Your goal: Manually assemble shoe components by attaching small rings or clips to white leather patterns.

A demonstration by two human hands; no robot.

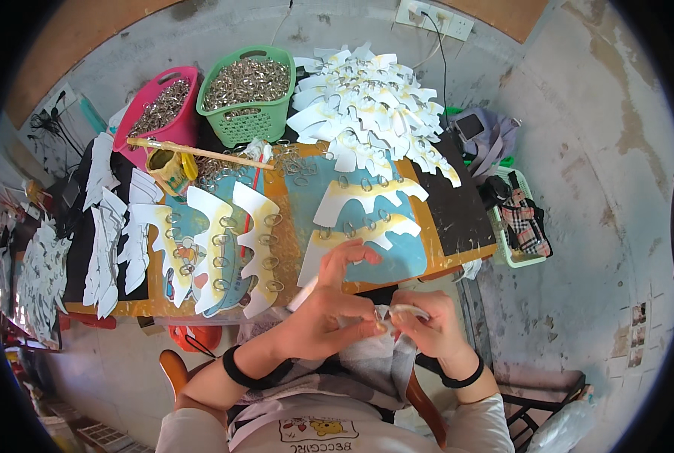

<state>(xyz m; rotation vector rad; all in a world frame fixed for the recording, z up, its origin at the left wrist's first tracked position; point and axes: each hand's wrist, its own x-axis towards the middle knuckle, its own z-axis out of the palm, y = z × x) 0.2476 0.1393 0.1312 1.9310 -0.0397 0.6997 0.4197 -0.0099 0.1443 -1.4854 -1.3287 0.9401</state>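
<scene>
Above my lap, my left hand (pixel 329 321) and my right hand (pixel 433 326) come close together. Both are closed in a pinch on a small white piece (pixel 406 309) of sheet material. A metal ring (pixel 379 313) shows at the left thumb and fingertip; most of the piece is hidden by the fingers. Just beyond on the table lie two white scalloped strips (pixel 371 195) with rings along their edges and yellowish smears. Three similar strips (pixel 257 249) with rings lie to the left, on a blue printed mat (pixel 299 215).
At the back, a pink basket (pixel 180 73) and a green basket (pixel 252 134) hold metal rings. A stick (pixel 201 153) rests across a yellowish pot (pixel 172 181). Ringed strips form a heap (pixel 367 106) at the back right. Plain white strips (pixel 104 249) lie left; a pale green basket (pixel 529 260) stands right.
</scene>
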